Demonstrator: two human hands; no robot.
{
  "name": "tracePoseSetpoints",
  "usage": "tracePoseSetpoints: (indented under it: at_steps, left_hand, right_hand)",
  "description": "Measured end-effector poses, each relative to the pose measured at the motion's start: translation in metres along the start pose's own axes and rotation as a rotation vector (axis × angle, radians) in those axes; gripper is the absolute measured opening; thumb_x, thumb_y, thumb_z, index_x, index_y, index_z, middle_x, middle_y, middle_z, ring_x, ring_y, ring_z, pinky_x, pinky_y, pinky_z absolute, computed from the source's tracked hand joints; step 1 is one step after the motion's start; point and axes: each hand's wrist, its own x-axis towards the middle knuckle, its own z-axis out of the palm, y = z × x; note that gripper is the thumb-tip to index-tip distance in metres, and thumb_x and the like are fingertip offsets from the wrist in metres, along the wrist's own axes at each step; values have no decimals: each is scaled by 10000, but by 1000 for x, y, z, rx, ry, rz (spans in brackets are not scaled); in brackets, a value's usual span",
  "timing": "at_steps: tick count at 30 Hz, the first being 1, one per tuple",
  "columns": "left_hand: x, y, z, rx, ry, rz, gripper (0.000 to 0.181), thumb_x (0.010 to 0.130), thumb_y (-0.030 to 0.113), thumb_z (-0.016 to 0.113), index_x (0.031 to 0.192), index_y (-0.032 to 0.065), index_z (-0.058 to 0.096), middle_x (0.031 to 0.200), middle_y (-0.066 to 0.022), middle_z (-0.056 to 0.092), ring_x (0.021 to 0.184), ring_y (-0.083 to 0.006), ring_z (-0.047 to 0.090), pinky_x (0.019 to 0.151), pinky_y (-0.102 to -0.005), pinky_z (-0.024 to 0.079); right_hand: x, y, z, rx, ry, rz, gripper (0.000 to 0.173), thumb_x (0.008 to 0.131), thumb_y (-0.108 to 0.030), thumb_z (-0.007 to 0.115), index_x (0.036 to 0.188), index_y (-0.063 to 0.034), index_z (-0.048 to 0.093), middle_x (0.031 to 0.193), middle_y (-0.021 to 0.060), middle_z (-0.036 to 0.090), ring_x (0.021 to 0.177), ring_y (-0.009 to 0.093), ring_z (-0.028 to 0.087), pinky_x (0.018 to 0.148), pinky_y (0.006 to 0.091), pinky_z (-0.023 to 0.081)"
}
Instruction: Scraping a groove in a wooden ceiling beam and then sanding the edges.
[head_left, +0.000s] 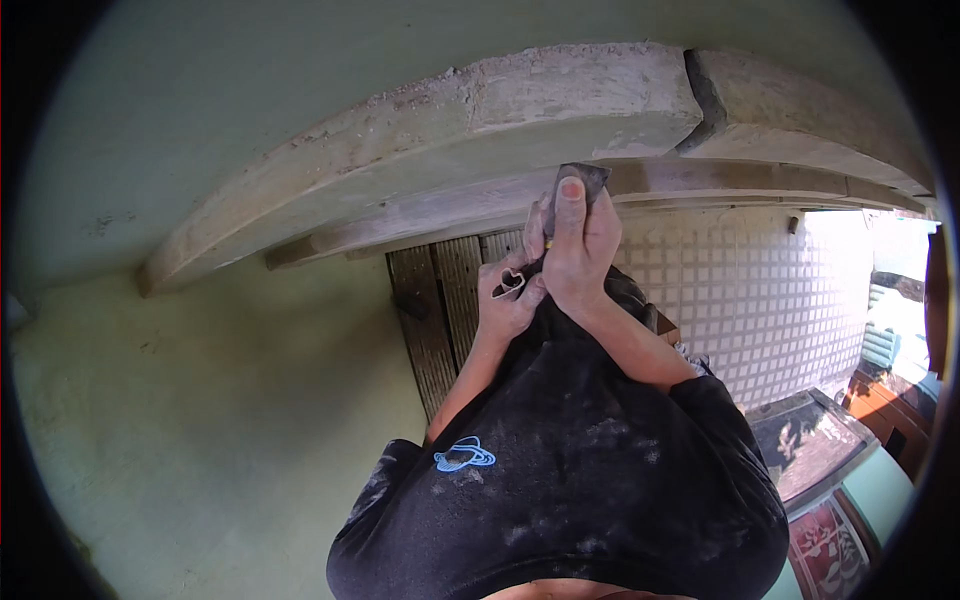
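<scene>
My right hand (579, 247) grips a putty knife, its thumb pressed along the flat of the dull metal blade (595, 175). The blade points away from me, towards the lower edge of a pale, rough-faced beam (450, 127); I cannot tell whether it touches. Close beside it, my left hand (504, 307) is closed around a thin curled sheet (511, 283), perhaps folded sandpaper. Its fingertips reach the side of the knife. Pale dust covers both hands. Most of the knife's handle is hidden by my fingers.
A second beam section (795, 112) follows after a dark gap. More beams run behind. A pale green wall (225, 420) stands at left, beside ribbed wooden boards (457, 277). A grid-patterned tiled surface (735, 300) and a dark-edged panel (810, 442) lie at right.
</scene>
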Motion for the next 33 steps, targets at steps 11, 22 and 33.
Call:
tracePoseSetpoints:
  at_steps: [11,22,33]
  left_hand:
    - [12,24,-20,273,-230,132,314,706,102,759,970,-5,626,577,-98,509,493,-273,527,494,-336,405]
    - [40,57,-54,287,-416,122,405,795,310,756,977,-22,615,699,-113,608,563,-247,591,563,-319,451]
    - [51,53,-81,207,-595,156,432,767,267,804,1019,-27,612,658,-98,608,534,-271,611,541,-327,471]
  right_hand:
    - [2,-11,0,170,-106,44,290,1043,-294,448,914,-35,474,618,-7,478,451,49,422,422,215,345]
    - [1,-9,28,314,2,101,331,1032,-358,457,906,-52,455,587,4,478,427,62,422,405,222,347]
    - [-7,-5,42,417,34,138,363,1028,-411,437,925,-64,435,543,4,454,406,69,403,402,232,341]
